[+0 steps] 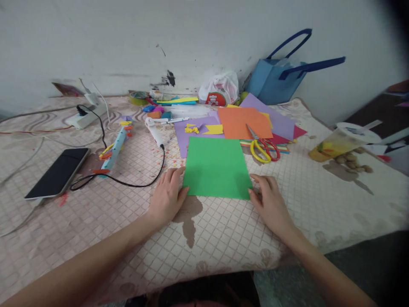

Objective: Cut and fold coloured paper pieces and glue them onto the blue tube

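A green square sheet (217, 168) lies flat on the patterned tablecloth, in front of me. At its left edge rests my left hand (168, 194), with thumb and fingertips touching the lower left side. My right hand (269, 200) is at the lower right edge, its thumb and fingers against the sheet's border. Both hands have their fingers apart. Just beyond the green sheet are a purple sheet (182, 138) with yellow paper scraps (213, 129) on it, an orange sheet (244, 121), and scissors (263, 147) with yellow and red handles.
On the left are a tablet (59, 172), a power strip (85, 117), a light-blue paper strip (115, 149) and a white corded tool (155, 131). A blue bag (271, 81) stands at the back right, a drink cup (335, 143) on the right, beside brown lumps (349, 161).
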Available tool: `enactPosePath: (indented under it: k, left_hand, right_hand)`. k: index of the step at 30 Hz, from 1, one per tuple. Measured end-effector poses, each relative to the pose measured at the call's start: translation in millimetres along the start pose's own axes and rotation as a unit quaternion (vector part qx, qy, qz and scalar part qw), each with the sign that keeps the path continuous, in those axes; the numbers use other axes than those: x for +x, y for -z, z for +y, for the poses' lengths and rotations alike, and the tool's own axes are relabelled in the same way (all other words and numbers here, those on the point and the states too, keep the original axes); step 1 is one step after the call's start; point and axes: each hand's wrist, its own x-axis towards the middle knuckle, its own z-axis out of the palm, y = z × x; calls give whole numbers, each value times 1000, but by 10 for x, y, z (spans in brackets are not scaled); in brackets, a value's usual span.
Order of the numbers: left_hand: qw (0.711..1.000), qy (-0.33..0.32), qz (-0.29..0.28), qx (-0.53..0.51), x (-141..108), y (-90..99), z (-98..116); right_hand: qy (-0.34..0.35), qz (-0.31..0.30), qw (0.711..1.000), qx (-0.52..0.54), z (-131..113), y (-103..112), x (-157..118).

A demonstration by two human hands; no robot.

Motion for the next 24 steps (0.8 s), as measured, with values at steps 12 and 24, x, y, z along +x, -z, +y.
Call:
enactPosePath:
  k: [12,24]
  left_hand:
    - [1000,-3,8,-8,-11,-2,-8]
    - [986,-148,-50,64,25,76,86]
  right_hand:
    - [15,1,1000,-5,17,-5,14]
    - [25,-4,1000,-1,54,-20,17]
